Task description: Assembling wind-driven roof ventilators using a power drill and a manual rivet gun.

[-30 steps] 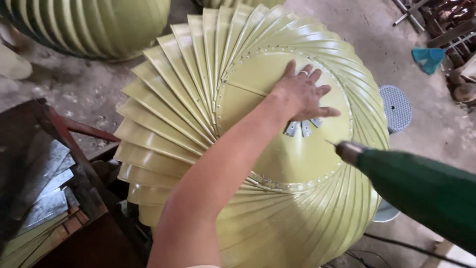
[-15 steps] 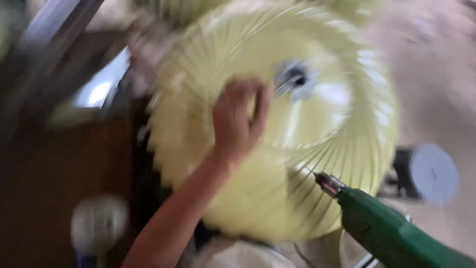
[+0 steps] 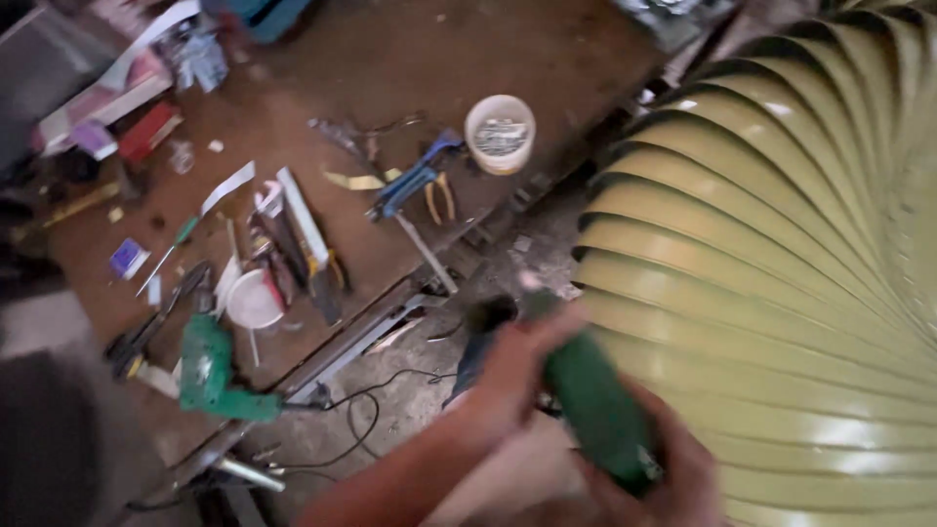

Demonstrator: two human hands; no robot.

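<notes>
Green power drill [image 3: 595,410] sits low in the middle of our view, and we have both hands on it now. A second ago our left hand was spread flat on the ventilator's cap; it has come off that and the view has swung away from the top of the dome.

Far left, we see the brown workbench [image 3: 322,68] littered with tools: a second green drill [image 3: 210,376] lying near its front edge, a small white dish [image 3: 254,300] just beside it, blue-handled pliers [image 3: 415,181] further along, and a white tub of fasteners [image 3: 500,134] toward the back. A black cable [image 3: 366,420] loops across the floor below the bench.

Moving right, our left hand [image 3: 512,371] is wrapped around the drill's front end, fingers closed on it. Our right hand [image 3: 673,478] clasps the rear of the body at the bottom edge. Blur keeps us from seeing the bit.

Far right, the pale yellow-green finned turbine ventilator [image 3: 781,273] fills the frame, its curved vanes just beside the drill, not touching as far as we can tell.
</notes>
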